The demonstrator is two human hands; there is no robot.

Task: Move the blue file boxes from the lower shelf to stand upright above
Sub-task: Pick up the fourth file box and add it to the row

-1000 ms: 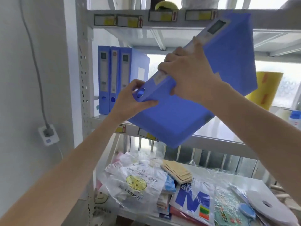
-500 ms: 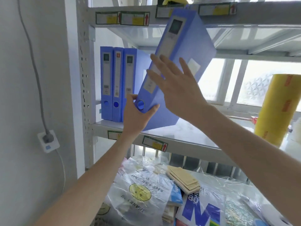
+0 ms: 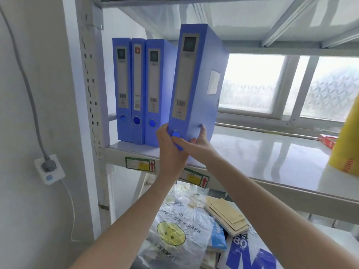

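Observation:
A blue file box [image 3: 196, 78] stands almost upright at the front edge of the upper shelf [image 3: 262, 152], leaning slightly left, its spine with label and barcode facing me. Both hands grip its bottom end. My left hand [image 3: 169, 144] wraps the lower left corner, thumb across the round finger hole. My right hand [image 3: 200, 142] holds the lower right corner, fingers on the side face. Three more blue file boxes [image 3: 138, 90] stand upright in a row to its left, against the shelf post.
A grey perforated post [image 3: 91, 94] bounds the shelf on the left. A yellow roll [image 3: 347, 140] stands at the shelf's far right beside a red box [image 3: 326, 140]. The lower shelf holds plastic bags [image 3: 174, 233], brown notebooks [image 3: 227, 216] and printed packs. A wall socket [image 3: 48, 168] sits left.
The box has swung from a steep tilt to nearly upright and come down onto the shelf beside the row. My right hand dropped from the spine to the bottom corner.

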